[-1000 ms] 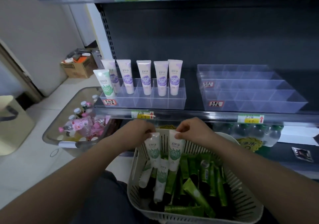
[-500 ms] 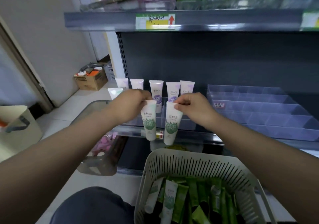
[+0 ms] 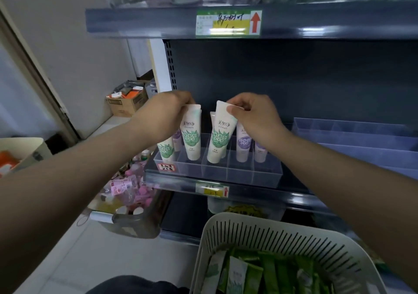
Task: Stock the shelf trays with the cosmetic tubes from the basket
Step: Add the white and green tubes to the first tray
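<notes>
My left hand point(image 3: 166, 112) pinches the top of a white tube with a green leaf label point(image 3: 191, 135), which stands cap-down in the front row of the clear shelf tray point(image 3: 239, 176). My right hand point(image 3: 253, 115) holds a second green-label tube point(image 3: 219, 135) by its crimped end, lowered into the neighbouring slot. Another green-label tube point(image 3: 166, 150) stands at the tray's left end. Purple-label tubes point(image 3: 243, 144) stand in the back row, partly hidden by my hands. The white slotted basket point(image 3: 248, 232) at the bottom holds several green and white tubes point(image 3: 253, 275).
A second clear divided tray point(image 3: 352, 139) sits to the right on the same shelf. A grey bin point(image 3: 138, 223) of pink bottles stands on the floor to the left. A cardboard box point(image 3: 127, 102) lies by the wall. The upper shelf edge point(image 3: 203, 22) carries a price label.
Both hands lifted the two green-label tubes out of the basket, carried them up past the shelf edge and set their caps into the tray's front slots. The view tilted upward.
</notes>
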`<control>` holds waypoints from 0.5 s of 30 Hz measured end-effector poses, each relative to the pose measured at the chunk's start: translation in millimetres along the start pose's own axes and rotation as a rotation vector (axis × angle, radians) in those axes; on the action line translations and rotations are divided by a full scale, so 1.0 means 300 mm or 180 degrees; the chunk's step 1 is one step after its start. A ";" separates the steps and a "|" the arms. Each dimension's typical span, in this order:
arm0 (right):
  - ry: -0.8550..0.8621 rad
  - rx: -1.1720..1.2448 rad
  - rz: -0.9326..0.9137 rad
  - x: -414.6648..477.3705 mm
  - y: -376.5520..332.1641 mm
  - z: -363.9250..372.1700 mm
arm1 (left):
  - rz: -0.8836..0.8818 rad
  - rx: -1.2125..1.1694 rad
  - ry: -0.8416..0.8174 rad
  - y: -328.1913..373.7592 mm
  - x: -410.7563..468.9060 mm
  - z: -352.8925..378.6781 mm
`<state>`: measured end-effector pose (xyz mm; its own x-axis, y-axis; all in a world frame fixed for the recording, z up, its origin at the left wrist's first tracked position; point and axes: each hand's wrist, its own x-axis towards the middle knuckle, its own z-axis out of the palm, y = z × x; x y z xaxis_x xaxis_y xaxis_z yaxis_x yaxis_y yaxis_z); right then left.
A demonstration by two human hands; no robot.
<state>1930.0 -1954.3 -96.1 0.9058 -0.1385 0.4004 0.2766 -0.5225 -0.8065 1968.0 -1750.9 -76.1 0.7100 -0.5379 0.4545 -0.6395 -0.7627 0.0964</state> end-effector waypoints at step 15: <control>-0.0377 -0.0563 0.0113 0.039 0.145 0.138 | -0.0188 0.0059 -0.0476 -0.100 0.009 0.187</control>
<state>1965.9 -1943.9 -144.5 0.9483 -0.0650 0.3107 0.1926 -0.6600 -0.7262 2005.7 -1749.5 -127.3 0.7832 -0.5383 0.3113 -0.5907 -0.8004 0.1020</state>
